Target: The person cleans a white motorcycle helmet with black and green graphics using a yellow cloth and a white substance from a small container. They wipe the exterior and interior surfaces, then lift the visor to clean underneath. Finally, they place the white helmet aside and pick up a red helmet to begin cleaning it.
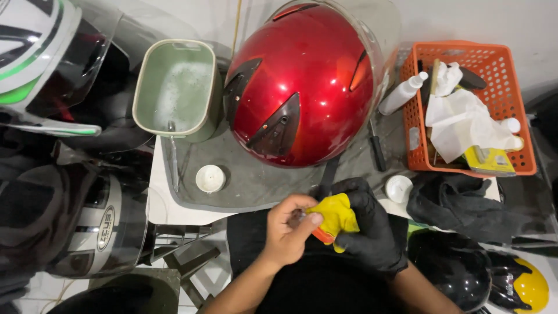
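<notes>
Bare left hand (289,229) and black-gloved right hand (372,229) on yellow cloth (336,214), below red helmet (302,87).

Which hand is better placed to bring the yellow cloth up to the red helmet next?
Probably the right hand: black-gloved, it already wraps the yellow cloth just below the red helmet. The bare left hand only pinches a small orange piece.

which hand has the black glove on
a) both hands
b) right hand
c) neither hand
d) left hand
b) the right hand is covered by a black glove and grips a yellow cloth, while the left hand pinching the same cloth is bare.
</notes>
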